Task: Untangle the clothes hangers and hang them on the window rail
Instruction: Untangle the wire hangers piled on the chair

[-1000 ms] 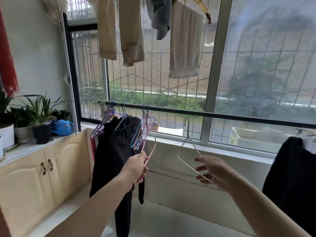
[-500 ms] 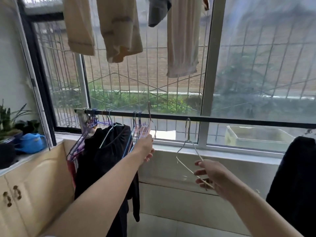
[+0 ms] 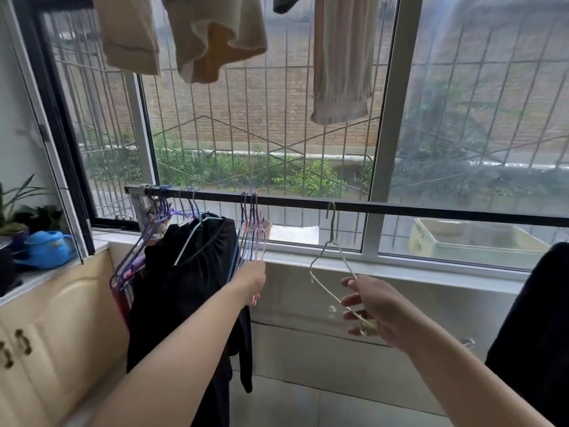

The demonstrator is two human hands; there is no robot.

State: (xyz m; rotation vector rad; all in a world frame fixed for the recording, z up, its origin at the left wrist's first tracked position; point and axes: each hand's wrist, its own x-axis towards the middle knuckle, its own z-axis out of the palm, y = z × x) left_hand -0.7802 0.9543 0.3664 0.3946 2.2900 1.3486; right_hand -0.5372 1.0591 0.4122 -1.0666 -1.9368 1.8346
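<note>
A black window rail runs across the window at mid height. My left hand grips the lower ends of a bunch of pink and blue wire hangers whose hooks sit over the rail. My right hand holds a pale wire hanger by its lower arm; its hook is just below the rail, right of the bunch. More purple and blue hangers hang at the rail's left end, one carrying a black garment.
Beige laundry and a pale towel hang overhead. A wooden cabinet with a blue watering can and plants stands at left. Another dark garment hangs at right. A tiled sill wall lies below the window.
My left hand rose and brought the coloured bunch's hooks onto the rail. My right hand lifted the pale hanger closer to the rail. The view moved nearer to the window.
</note>
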